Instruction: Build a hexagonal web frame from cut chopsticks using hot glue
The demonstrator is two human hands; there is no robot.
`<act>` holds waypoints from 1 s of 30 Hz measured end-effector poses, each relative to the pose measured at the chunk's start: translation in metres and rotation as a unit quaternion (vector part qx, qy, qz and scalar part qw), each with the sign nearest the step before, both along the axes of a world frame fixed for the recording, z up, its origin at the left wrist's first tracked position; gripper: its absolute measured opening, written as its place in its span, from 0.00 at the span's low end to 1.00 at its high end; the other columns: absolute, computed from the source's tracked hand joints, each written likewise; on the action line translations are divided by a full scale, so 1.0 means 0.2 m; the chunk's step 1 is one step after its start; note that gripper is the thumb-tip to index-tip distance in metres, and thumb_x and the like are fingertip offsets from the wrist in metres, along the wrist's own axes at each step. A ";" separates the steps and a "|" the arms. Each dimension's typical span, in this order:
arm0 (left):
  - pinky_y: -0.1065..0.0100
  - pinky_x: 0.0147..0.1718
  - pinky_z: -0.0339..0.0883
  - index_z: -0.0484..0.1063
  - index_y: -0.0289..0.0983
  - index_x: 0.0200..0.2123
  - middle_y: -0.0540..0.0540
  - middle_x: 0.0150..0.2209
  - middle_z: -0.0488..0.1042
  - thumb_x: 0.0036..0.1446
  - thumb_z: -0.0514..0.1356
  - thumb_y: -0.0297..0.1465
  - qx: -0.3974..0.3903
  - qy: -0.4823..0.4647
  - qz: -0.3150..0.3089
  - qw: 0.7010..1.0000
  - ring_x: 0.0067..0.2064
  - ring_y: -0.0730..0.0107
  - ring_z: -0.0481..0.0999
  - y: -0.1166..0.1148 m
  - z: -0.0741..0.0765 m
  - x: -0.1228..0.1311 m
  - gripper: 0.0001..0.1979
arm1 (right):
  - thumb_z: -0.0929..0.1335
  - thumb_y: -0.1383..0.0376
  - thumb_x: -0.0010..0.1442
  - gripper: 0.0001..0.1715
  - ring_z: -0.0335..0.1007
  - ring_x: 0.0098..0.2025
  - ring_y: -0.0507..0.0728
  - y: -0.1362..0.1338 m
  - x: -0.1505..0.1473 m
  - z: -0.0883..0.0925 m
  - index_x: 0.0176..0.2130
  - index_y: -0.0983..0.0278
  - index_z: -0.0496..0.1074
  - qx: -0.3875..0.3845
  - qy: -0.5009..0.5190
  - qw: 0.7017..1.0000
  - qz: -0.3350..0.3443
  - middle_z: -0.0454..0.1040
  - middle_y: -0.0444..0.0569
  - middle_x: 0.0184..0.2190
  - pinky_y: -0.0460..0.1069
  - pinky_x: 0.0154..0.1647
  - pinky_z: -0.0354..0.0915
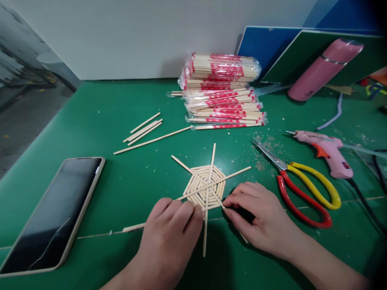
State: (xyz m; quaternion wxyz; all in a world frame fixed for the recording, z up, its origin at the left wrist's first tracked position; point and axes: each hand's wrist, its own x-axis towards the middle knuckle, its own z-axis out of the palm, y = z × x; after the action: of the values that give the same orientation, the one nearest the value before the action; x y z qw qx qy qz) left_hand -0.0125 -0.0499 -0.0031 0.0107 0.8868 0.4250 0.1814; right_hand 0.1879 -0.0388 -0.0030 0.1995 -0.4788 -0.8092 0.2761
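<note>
Left hand: the left hand lies palm down with the fingers bent, their tips pressing on the near edge of the stick web. I cannot tell whether anything is gripped under them.
Right hand: the right hand has its fingers drawn together, thumb and forefinger pinched on the web's near right corner where a spoke runs out.
Stick web: a flat hexagon of pale wooden sticks with long spokes, lying on the table between the two hands and just beyond their fingertips. One spoke passes under the left hand's fingers.
Table: the table has a green top with wood crumbs scattered beyond the right hand.
Room: a pale wall stands far beyond the hands, and grey floor shows off to the left hand's outer side.
Loose sticks: the loose sticks lie beyond the left hand, well apart from it.
Wrapped bundles: the wrapped bundles of sticks are stacked beyond the web, near the wall.
Phone: the phone lies dark-screened outside the left hand, apart from it.
Scissors: the scissors, with red and yellow handles, lie just outside the right hand.
Glue gun: the pink glue gun lies beyond the scissors, its black cable trailing toward the table's edge.
Flask: the pink flask lies far beyond the right hand, against a green board and a blue board.
</note>
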 end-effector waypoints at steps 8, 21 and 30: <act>0.66 0.27 0.52 0.69 0.36 0.29 0.50 0.23 0.68 0.60 0.45 0.29 -0.001 -0.002 0.011 1.000 0.25 0.71 0.63 0.00 -0.01 0.01 0.15 | 0.63 0.66 0.55 0.05 0.60 0.30 0.52 0.00 0.00 0.00 0.32 0.62 0.69 0.001 0.003 1.000 -0.001 0.67 0.44 0.27 0.49 0.30 0.52; 0.65 0.28 0.51 0.68 0.38 0.28 0.52 0.24 0.67 0.57 0.50 0.28 -0.027 0.045 0.022 0.998 0.25 0.71 0.63 0.00 0.00 0.02 0.09 | 0.63 0.67 0.55 0.06 0.61 0.30 0.52 0.00 0.00 0.01 0.32 0.62 0.69 -0.003 0.000 1.000 0.001 0.67 0.45 0.27 0.48 0.30 0.52; 0.64 0.30 0.52 0.67 0.39 0.24 0.52 0.23 0.66 0.54 0.53 0.26 -0.083 0.090 0.025 0.992 0.26 0.70 0.63 0.02 0.05 0.04 0.08 | 0.62 0.66 0.55 0.06 0.60 0.31 0.53 0.00 0.00 0.01 0.32 0.62 0.69 -0.007 0.005 1.000 0.005 0.68 0.46 0.27 0.49 0.31 0.52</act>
State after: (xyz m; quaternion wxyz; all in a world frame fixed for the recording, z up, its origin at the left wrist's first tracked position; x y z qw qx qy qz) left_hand -0.0042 -0.0455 0.0059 0.0410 0.8845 0.4601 0.0652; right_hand 0.1886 -0.0387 -0.0018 0.1988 -0.4746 -0.8086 0.2852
